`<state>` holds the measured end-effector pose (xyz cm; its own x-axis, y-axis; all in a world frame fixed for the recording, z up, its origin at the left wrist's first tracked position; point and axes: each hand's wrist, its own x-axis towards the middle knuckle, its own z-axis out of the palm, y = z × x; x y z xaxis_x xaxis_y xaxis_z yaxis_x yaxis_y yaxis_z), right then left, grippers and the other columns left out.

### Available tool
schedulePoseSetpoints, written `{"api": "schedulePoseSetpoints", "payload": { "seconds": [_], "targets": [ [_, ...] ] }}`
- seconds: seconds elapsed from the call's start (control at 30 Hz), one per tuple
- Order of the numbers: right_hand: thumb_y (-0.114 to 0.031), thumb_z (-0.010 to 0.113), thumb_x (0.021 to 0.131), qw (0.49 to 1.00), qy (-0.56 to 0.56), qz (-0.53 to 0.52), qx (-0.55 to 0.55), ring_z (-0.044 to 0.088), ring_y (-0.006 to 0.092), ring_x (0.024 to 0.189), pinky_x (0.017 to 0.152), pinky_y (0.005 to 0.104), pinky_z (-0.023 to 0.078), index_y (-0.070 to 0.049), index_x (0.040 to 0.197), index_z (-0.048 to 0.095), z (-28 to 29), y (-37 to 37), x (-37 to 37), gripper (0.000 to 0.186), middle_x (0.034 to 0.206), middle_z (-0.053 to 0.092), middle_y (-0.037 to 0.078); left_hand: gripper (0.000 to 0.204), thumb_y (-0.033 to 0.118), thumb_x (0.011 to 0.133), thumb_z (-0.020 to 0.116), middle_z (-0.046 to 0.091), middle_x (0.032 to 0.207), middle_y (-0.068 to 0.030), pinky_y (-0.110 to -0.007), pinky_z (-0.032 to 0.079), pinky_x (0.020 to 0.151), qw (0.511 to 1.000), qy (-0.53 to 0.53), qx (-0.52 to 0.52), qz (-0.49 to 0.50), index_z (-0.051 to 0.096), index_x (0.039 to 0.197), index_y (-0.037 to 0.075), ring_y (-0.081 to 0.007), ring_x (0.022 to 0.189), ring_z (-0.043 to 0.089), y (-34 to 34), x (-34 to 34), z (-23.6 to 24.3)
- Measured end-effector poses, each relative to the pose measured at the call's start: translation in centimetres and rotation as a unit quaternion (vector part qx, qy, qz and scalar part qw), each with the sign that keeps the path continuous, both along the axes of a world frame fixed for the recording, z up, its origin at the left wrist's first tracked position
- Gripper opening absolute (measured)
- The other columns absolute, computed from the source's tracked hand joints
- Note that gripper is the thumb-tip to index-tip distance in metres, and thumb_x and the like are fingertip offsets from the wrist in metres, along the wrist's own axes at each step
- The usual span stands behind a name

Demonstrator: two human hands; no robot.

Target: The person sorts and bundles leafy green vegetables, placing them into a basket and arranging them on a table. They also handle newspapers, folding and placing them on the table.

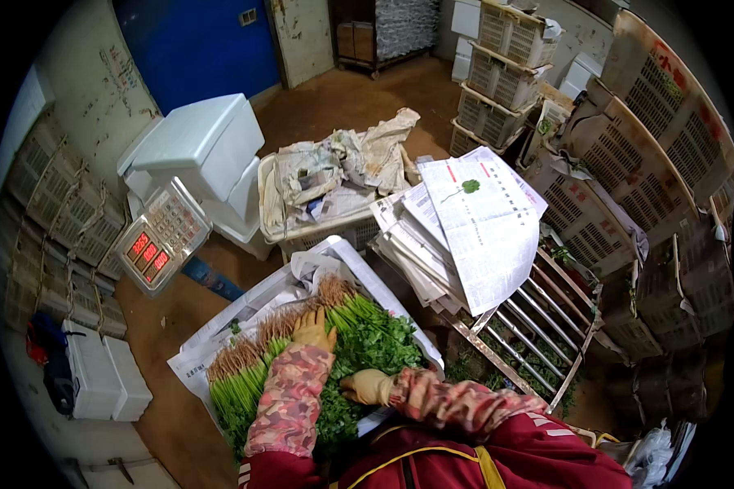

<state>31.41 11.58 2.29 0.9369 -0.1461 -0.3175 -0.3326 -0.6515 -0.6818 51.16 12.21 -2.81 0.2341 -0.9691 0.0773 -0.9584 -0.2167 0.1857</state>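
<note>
A white foam box (422, 332) lined with printed paper holds rows of leafy green herbs (381, 340), with long pale-green stems and brown roots (279, 323). My left hand (311, 328), in a yellowish glove, lies on the herbs at the root end, fingers stretched out and pointing away from me. Nearer to me, my right hand (369, 386), gloved alike, rests on the leaves. Its fingertips sink among the foliage, so their grip is hidden. Patterned sleeve covers wrap both forearms.
A lit digital scale display (161, 236) rises on a post left of the box. Paper sheets (485, 224) are stacked on a metal rack (538, 326) at right. Behind stand a crate of crumpled paper (334, 175) and white foam boxes (196, 151). Plastic crates (506, 77) tower at back right.
</note>
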Motion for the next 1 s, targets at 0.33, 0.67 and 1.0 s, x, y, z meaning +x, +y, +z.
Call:
{"api": "schedulePoseSetpoints", "payload": {
  "seconds": [0.33,0.67,1.0],
  "targets": [
    [-0.029,0.075,0.080,0.650,-0.161,-0.666,-0.328,0.047,0.0361,0.127,0.106,0.0428,0.039,0.001,0.139,0.040,7.8,-29.0,-26.6,0.075,0.135,0.050,0.024,0.064,0.035,0.090,0.058,0.046,0.138,-0.0212,-0.047,0.029,0.110,0.994,0.090,0.046,0.051,0.039,0.140,0.000,-0.0377,0.129,0.041,0.0,1.3,5.3],
    [-0.014,0.073,0.081,0.602,-0.222,-0.623,0.447,0.065,0.0288,0.094,0.087,0.0416,0.051,0.004,0.121,0.055,6.3,-27.1,-32.8,0.048,0.107,0.067,0.016,0.040,0.014,0.088,0.062,0.054,0.127,-0.0249,-0.045,0.039,0.102,0.945,0.241,-0.188,-0.114,0.054,0.123,-0.003,-0.0403,0.120,0.050,-2.2,-11.9,16.9],
    [-0.019,0.071,0.082,0.634,-0.470,-0.515,0.334,0.070,0.0271,0.077,0.073,0.0397,0.060,0.005,0.109,0.060,24.8,-23.3,-39.6,0.038,0.099,0.068,0.018,0.041,0.020,0.091,0.063,0.061,0.120,-0.0212,-0.038,0.043,0.098,0.873,0.400,-0.165,-0.225,0.056,0.126,0.001,-0.0336,0.114,0.057,-10.5,-21.2,20.7]
  ]
}}
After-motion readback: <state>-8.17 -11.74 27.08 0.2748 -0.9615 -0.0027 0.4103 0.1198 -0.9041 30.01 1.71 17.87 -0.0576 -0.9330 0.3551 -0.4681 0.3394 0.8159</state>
